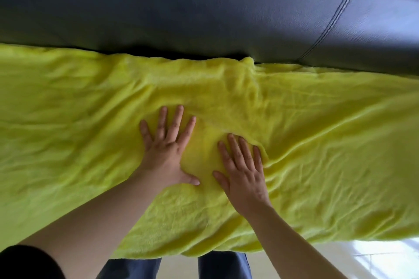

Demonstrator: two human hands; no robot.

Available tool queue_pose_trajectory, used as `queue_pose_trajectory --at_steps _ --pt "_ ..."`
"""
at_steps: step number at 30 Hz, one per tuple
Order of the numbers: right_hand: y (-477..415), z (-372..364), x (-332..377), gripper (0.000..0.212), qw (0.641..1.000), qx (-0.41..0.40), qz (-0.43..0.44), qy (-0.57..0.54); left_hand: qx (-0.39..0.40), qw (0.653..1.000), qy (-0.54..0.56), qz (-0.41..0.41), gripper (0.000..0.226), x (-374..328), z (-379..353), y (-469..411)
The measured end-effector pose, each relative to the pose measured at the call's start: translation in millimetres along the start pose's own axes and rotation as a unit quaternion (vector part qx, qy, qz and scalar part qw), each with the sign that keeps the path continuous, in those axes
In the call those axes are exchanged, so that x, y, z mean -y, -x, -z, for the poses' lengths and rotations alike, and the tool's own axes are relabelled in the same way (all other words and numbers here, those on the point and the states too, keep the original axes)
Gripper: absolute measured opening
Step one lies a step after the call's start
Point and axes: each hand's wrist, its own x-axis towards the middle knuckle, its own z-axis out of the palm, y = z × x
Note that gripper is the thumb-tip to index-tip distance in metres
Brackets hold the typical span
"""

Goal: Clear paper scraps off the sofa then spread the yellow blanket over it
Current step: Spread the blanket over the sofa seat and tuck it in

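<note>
The yellow blanket (317, 154) lies spread across the seat of the black leather sofa (204, 11), from the left edge of the view to the right. Its far edge runs along the foot of the backrest, with a small bunched fold near the middle. My left hand (167, 149) lies flat on the blanket with its fingers straight and spread. Just beside it, my right hand (244, 172) presses flat on the cloth too, and wrinkles fan out to its right. No paper scraps show anywhere in view.
The blanket's near edge hangs over the front of the seat. Below it are my legs in dark trousers (222, 265) and a pale tiled floor (374, 258). A stitched seam (335, 13) runs down the backrest at the right.
</note>
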Motion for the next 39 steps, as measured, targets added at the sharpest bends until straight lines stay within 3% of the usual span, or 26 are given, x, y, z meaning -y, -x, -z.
queue_pose_trajectory --at_steps 3,7,11,14,17,20,23,27,32,39 --pt "1.1 5.2 4.6 0.068 1.000 0.008 -0.018 -0.007 -0.024 1.000 -0.003 -0.011 0.144 9.3 -2.2 7.8" --pt "2.0 10.4 27.6 0.070 0.999 0.014 -0.018 -0.028 -0.075 0.997 0.018 -0.011 0.119 11.5 -5.4 20.2" --pt "1.9 -0.1 13.5 0.078 0.998 0.060 0.009 0.029 -0.008 0.999 0.027 0.032 0.137 21.1 -12.8 23.9" --pt "11.3 3.2 -4.7 0.079 0.993 0.066 -0.097 0.027 0.032 0.998 0.024 0.049 0.143 20.2 -10.8 21.7" --pt "21.0 14.1 -12.3 0.077 0.985 0.052 -0.164 0.004 0.042 0.997 0.022 0.058 0.144 14.9 -4.5 20.3" --pt "12.3 33.4 -15.3 0.059 0.989 -0.014 -0.138 -0.059 0.033 0.997 0.040 0.052 0.143 6.3 1.1 23.2" --pt "1.1 50.4 -20.1 0.044 0.984 -0.087 -0.133 -0.081 -0.044 0.998 0.050 0.000 0.123 -4.9 7.3 23.2" --pt "-2.2 65.4 -38.6 0.043 0.973 -0.098 -0.160 -0.131 -0.101 0.989 0.092 -0.059 0.083 -30.7 25.3 12.7" --pt "21.0 96.9 -109.3 0.033 0.951 -0.099 -0.264 -0.130 -0.103 0.982 0.122 -0.098 0.064 -74.6 56.6 -1.6" --pt "65.2 151.9 -284.2 0.036 0.894 -0.055 -0.433 -0.102 -0.142 0.968 0.154 -0.139 0.055 -187.6 73.2 -44.8"
